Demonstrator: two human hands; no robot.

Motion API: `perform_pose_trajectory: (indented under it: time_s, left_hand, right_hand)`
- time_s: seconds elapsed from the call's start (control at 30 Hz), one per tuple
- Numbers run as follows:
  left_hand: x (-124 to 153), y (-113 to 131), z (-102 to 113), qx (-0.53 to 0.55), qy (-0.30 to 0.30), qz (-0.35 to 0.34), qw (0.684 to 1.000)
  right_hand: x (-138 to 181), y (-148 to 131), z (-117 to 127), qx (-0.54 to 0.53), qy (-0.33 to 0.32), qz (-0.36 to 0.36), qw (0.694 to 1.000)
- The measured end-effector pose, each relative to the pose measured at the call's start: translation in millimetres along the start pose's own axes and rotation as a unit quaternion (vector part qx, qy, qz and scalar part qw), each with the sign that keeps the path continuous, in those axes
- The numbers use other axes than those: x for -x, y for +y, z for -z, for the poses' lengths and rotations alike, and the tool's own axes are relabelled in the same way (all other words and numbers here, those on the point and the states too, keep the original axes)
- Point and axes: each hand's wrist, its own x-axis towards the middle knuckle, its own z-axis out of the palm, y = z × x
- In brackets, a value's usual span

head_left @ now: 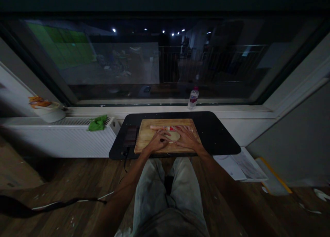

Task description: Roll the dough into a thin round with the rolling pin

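Note:
A pale, flat, oval piece of dough (173,136) lies on a wooden cutting board (146,140). My left hand (157,140) is at its left side, fingers bent and touching the edge. On the right side my right hand (188,139) has its fingers spread, the thumb side close to the dough's edge. Just behind the dough lies a long pinkish roll (155,127) with a red-and-white label; my right fingers partly cover it. Whether they press on the roll is unclear.
The board rests on a black table (219,137) below a wide window. A water bottle (193,98) stands on the sill. At left, a green cloth (98,122) and a white bowl (48,112) sit on the radiator (85,140). A blurred dark object (131,136) lies left of the board.

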Motion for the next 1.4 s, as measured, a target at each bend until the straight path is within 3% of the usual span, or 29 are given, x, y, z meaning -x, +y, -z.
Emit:
perform_pose_trajectory:
  time_s: [0.57,0.93,1.4]
  left_hand:
    - [-1,17,7,-0.051,-0.037,0.024,0.998]
    - [0,15,3,-0.087,-0.051,0.001,0.995]
    - [0,21,7,-0.096,-0.075,-0.009,0.993]
  right_hand:
    - [0,4,-4,-0.007,-0.005,-0.001,1.0]
    - [0,5,-5,-0.003,-0.003,0.013,1.0]
    - [1,1,-2,0.001,-0.009,-0.026,1.0]
